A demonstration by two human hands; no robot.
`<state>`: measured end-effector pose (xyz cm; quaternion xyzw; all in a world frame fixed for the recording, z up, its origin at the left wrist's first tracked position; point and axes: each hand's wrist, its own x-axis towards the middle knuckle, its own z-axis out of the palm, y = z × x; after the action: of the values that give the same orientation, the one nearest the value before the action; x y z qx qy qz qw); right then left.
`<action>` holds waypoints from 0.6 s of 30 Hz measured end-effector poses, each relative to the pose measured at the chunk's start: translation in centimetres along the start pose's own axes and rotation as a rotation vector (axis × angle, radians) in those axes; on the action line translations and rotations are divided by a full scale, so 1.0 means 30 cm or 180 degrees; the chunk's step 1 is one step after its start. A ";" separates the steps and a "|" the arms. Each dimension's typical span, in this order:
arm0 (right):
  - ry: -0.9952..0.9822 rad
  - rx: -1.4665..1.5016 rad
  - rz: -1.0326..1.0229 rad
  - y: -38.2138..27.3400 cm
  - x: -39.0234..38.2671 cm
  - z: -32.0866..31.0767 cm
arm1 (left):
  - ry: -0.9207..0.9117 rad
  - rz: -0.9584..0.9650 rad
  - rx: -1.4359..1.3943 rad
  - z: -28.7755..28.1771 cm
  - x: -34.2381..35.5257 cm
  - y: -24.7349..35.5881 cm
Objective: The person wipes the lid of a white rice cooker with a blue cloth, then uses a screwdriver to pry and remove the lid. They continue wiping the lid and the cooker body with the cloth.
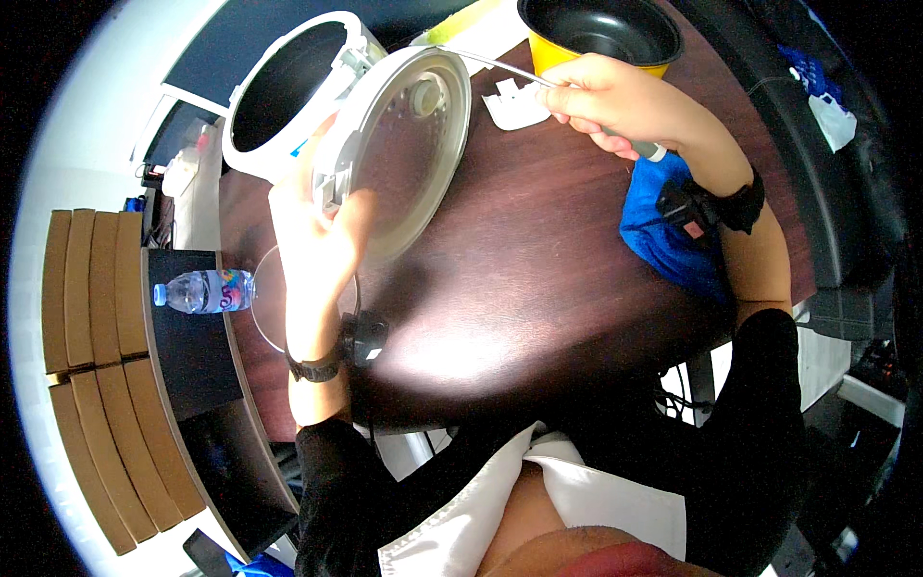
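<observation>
My left hand (312, 231) is closed on the near left edge of a round white appliance lid (409, 154), tilted up with its pale rim and clear inner face showing. Closed around a grey handle, my right hand (615, 101) holds what looks like a screwdriver (495, 63). Its long metal shaft points left, and the tip is at the lid's top edge; whether it touches cannot be made out. Just behind the lid sits a white round cooker body (363, 46) with a dark opening. A small white plastic piece (516, 108) lies below the shaft.
A yellow pot with a black inside (601, 34) stands at the back. Blue cloth (663, 226) lies under my right wrist. A round thin-rimmed disc (274, 308) is beside my left wrist, near a water bottle (207, 291). Brown cardboard boxes (106, 288) stand far left.
</observation>
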<state>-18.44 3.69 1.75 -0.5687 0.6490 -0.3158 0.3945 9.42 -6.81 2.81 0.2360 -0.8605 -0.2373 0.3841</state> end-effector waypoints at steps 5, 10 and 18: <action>0.1188 -0.1910 -0.1771 0.007 -0.013 -0.011 | -0.0037 -0.0122 0.0015 0.014 -0.018 0.021; -0.0028 -0.0741 0.0122 -0.027 -0.040 -0.070 | -0.0092 -0.0077 -0.0028 0.010 -0.010 0.004; 0.0633 -0.1661 -0.1825 0.082 -0.008 -0.133 | -0.0044 -0.0614 -0.0351 0.002 0.003 0.021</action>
<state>-23.10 4.15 1.62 -0.7746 0.5573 -0.2912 0.0680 9.18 -6.37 3.18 0.2945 -0.8220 -0.3217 0.3660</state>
